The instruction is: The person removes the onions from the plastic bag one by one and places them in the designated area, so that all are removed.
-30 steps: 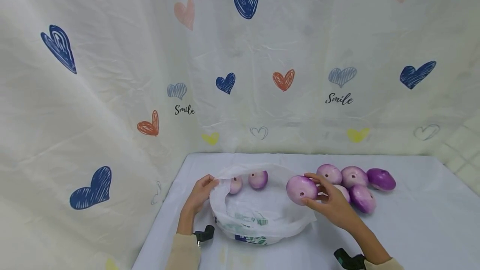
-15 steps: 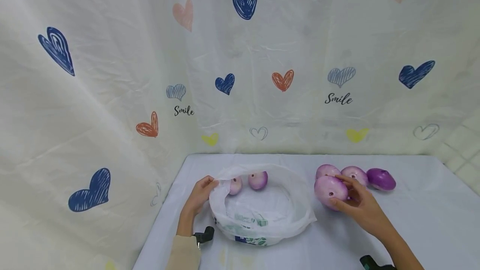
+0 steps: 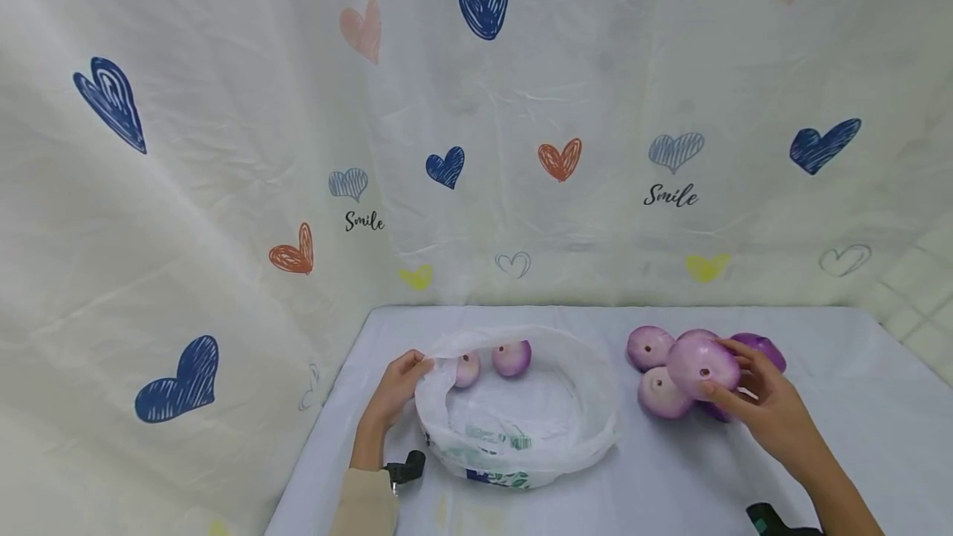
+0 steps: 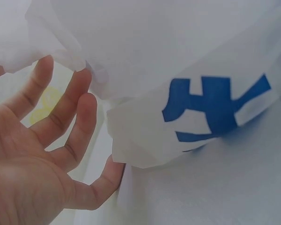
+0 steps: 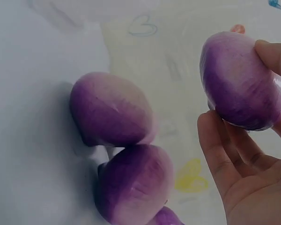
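Observation:
In the head view my left hand (image 3: pixel 393 394) pinches the rim of a white plastic bag (image 3: pixel 521 457), which stands with its mouth wide. Two purple onions (image 3: pixel 512 358) lie inside at the back left. Seen from the left wrist, my left hand (image 4: pixel 51 145) has fingers and thumb at the edge of the bag (image 4: pixel 140 145). To the right, my right hand (image 3: pixel 770 404) grips an onion (image 3: pixel 698 361) between thumb and fingers, above a cluster of onions (image 3: pixel 663 394) that it partly hides. The right wrist view shows this held onion (image 5: pixel 239 77) up off the table.
The loose onions, including a darker one (image 3: pixel 765 347) at the right of the cluster, sit on the white-covered table (image 3: pixel 856 404). A pale curtain (image 3: pixel 596 89) printed with hearts hangs behind and to the left.
My right hand has carried the onion from over the right side of the bag rightward to above the cluster. The left hand keeps its hold on the rim.

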`<state>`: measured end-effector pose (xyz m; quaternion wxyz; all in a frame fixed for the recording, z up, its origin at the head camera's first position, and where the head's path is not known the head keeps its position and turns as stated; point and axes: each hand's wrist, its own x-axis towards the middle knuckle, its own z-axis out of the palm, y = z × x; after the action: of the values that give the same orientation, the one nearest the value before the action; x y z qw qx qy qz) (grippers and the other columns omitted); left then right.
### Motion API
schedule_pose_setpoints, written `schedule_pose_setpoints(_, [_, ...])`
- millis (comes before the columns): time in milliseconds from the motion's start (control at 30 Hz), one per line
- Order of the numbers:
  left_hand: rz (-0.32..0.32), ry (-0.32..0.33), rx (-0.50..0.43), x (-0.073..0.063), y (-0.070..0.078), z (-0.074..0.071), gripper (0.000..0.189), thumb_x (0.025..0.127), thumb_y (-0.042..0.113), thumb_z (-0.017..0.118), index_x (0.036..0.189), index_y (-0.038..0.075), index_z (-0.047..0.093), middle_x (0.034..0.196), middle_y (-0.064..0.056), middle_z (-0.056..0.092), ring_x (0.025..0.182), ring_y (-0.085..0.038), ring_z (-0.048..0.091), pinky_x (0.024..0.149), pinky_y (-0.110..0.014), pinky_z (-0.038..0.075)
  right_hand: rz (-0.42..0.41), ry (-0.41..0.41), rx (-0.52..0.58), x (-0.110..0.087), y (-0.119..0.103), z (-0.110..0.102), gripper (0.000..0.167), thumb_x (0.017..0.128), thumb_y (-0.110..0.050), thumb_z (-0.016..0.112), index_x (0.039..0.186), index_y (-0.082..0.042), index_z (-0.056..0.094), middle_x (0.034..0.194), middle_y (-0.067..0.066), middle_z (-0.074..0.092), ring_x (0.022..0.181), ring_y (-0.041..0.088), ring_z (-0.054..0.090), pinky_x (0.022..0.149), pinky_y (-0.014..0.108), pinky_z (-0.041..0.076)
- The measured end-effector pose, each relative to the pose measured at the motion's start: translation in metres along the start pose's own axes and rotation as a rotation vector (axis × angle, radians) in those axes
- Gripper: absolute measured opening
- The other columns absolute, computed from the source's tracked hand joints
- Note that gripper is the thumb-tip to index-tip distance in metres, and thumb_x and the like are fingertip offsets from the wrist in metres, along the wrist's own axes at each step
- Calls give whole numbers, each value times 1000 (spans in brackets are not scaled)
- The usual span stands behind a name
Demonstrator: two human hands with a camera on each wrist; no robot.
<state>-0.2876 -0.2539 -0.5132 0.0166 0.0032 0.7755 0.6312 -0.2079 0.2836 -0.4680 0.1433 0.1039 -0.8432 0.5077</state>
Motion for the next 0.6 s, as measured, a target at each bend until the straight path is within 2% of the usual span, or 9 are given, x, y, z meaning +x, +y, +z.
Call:
schedule_pose_setpoints(200, [-1,9,0,1,-2,0,19,103,24,61,98,6,64,91,-2,61,83,-18,58,70,-29,50,34,55,-3,-3,9,-16,66,95,-7,71,153,-20,42,117,-27,53,99,-15,57,75,8,47])
schedule_pose_setpoints(433, [-3,7,2,0,-2,0,19,103,24,61,99,6,63,91,-2,61,83,-17,58,71,-29,50,136,86,11,-9,23,-30,68,96,-12,71,153,-32,40,116,-32,49,97,-20,55,73,5,43])
schedule_pose_setpoints(600, [-3,1,-1,-1,-1,0,19,103,25,61,99,6,63,91,-2,61,83,-18,58,71,-29,50,241,106,-11,-14,31,-39,68,96,-23,72,151,-43,38,110,-34,46,91,-23,52,69,6,40])
